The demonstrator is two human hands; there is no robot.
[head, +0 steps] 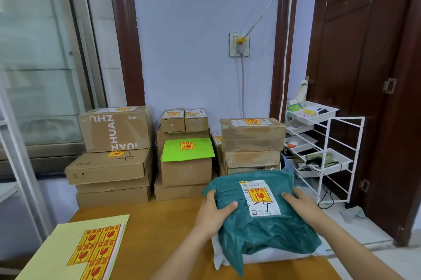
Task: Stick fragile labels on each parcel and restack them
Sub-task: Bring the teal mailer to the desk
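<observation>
Green bag (262, 222) with fragile label (259, 196) on top, gripped at both sides by left hand (213, 213) and right hand (305, 206), fingers curled on its edges, above white parcel (273, 255) on bench (159, 234), label sheet (95, 250) lying left, box stacks (184, 156) behind.
</observation>
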